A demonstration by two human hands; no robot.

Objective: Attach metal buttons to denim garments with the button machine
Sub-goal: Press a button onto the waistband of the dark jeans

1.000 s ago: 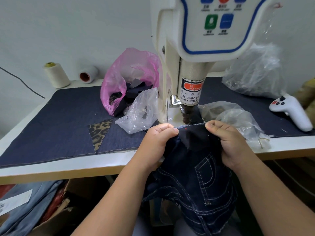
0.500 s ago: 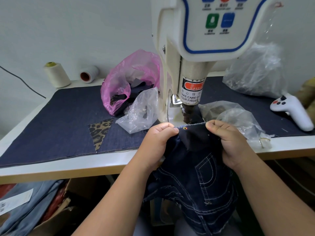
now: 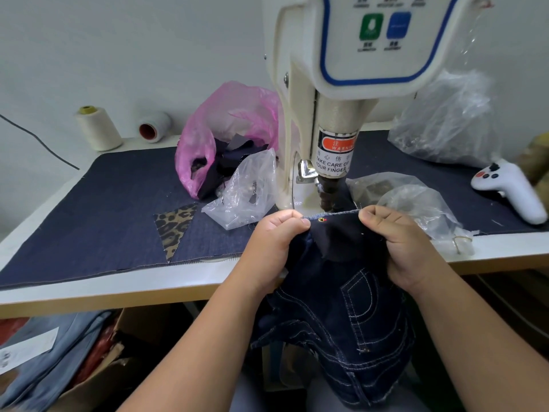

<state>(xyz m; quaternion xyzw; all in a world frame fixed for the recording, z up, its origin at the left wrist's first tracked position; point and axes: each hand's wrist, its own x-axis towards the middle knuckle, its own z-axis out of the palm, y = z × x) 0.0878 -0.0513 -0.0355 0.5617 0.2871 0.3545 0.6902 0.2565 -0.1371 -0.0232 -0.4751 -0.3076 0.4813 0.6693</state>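
Since a second ago a metal button has been set in the denim garment, whose edge is pinched by left hand and right hand beneath the button machine.

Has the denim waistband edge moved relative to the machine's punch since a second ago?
No. The waistband edge sits just in front of the punch as before; only a metal button now shows on it.
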